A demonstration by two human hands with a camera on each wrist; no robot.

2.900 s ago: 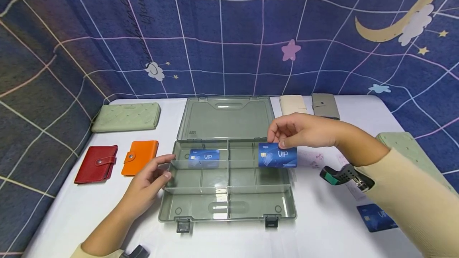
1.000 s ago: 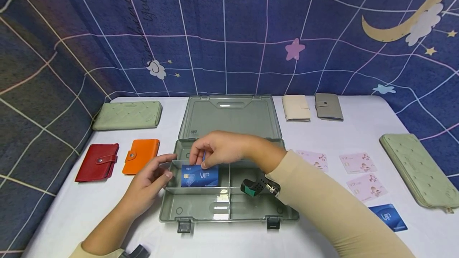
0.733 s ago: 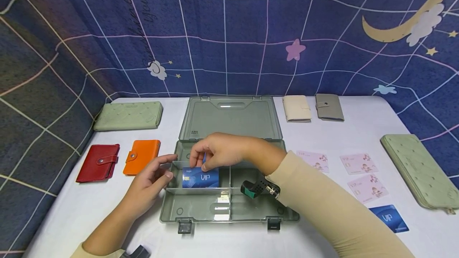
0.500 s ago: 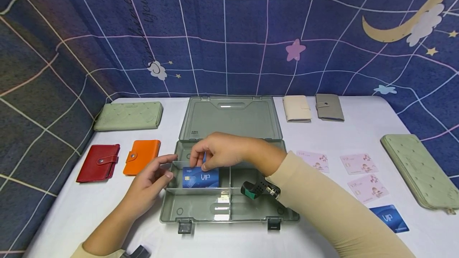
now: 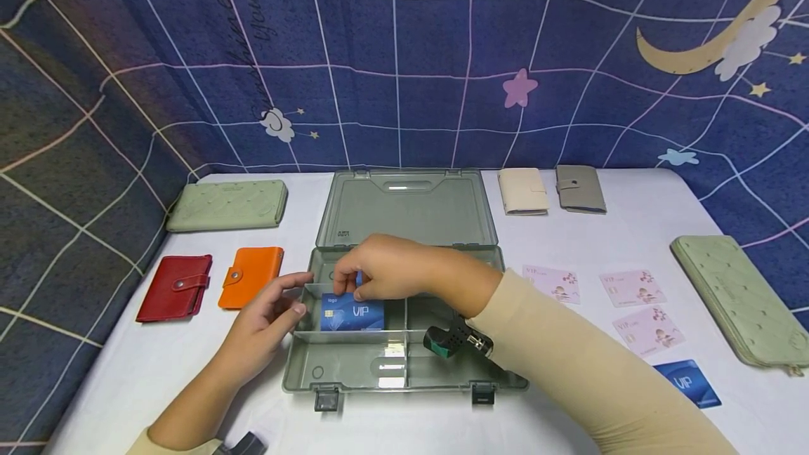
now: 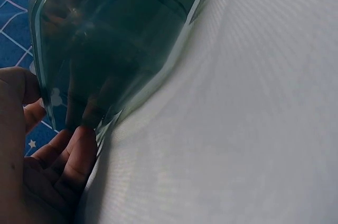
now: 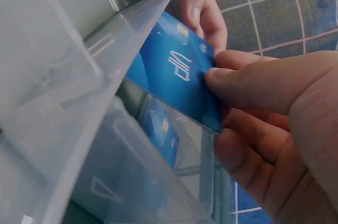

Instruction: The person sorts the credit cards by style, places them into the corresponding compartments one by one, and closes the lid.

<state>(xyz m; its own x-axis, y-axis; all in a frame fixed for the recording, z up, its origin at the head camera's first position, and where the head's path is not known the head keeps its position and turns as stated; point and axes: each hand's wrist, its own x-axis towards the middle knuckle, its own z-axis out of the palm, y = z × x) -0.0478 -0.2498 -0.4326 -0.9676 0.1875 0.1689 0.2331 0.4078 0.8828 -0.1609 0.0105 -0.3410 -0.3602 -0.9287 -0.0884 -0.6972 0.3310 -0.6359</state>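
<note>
A grey see-through compartment box (image 5: 354, 364) lies with its lid (image 5: 404, 213) swung back. My right hand (image 5: 385, 269) pinches a blue VIP card (image 5: 354, 313) by its upper edge, thumb in front and fingers behind. The card stands tilted in the middle-left compartment, seen close up in the right wrist view. Another blue card (image 7: 161, 129) shows through the divider in that view; in the head view my right hand hides most of it in the back-left compartment. My left hand (image 5: 265, 318) holds the box's left side, its fingers against the outer wall in the left wrist view.
A red wallet (image 5: 173, 288), an orange card holder (image 5: 251, 277) and a green wallet (image 5: 227, 206) lie left. Beige (image 5: 523, 192) and grey (image 5: 580, 189) holders sit behind right. Pink cards (image 5: 632, 288), a blue card (image 5: 687, 383) and a green zip wallet (image 5: 742, 300) lie right.
My right hand has carried the blue card from over the box's right side leftward and down into the middle-left compartment. Over the last second both hands stay nearly still.
</note>
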